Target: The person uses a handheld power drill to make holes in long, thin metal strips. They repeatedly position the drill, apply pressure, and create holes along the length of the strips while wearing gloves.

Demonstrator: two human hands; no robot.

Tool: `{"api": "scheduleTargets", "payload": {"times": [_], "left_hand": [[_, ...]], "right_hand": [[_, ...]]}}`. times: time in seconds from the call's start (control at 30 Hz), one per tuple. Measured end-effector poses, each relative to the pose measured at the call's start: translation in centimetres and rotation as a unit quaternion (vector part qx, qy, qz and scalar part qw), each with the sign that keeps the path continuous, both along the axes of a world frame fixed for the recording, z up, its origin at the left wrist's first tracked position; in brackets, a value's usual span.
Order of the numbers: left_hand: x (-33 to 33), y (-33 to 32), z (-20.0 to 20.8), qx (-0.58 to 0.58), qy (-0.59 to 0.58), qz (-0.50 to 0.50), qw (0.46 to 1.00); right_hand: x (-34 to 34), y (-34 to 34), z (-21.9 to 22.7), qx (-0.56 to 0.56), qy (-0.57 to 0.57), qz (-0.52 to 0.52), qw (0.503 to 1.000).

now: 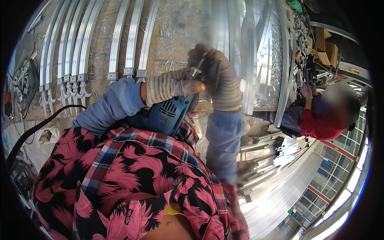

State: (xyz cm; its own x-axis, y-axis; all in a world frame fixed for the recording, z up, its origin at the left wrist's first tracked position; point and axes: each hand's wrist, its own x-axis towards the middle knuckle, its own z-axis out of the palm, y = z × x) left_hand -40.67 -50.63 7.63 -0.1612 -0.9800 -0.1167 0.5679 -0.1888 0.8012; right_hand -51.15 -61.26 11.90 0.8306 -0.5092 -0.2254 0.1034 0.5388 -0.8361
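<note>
Holding a blue power tool (pixel 170 114), metal tip (pixel 195 72) between gloved hands (pixel 169 85).

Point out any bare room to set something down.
A narrow, mostly bare surface strip lies between the left bar group and the three bars beside it. Crowded: scattered pins beyond the left hand; metal profiles at right.

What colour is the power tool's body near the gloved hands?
The power tool's body is blue; it shows best in the head view.
</note>
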Motion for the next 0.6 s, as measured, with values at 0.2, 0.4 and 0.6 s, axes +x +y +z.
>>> {"api": "scheduleTargets", "payload": {"times": [0.2,0.4,0.6], "left_hand": [[0.2,-0.3,-0.7,-0.011,0.026,-0.061,0.998],[-0.3,0.0,0.0,-0.021,0.057,-0.041,0.997],[-0.3,0.2,0.7,-0.012,0.041,-0.029,0.999]], "right_hand": [[-0.4,-0.3,-1.3,-0.008,0.001,-0.016,1.0],[-0.4,0.2,-1.3,-0.06,0.046,-0.03,0.997],[-0.3,0.5,-1.5,-0.069,0.014,-0.044,0.997]]}}
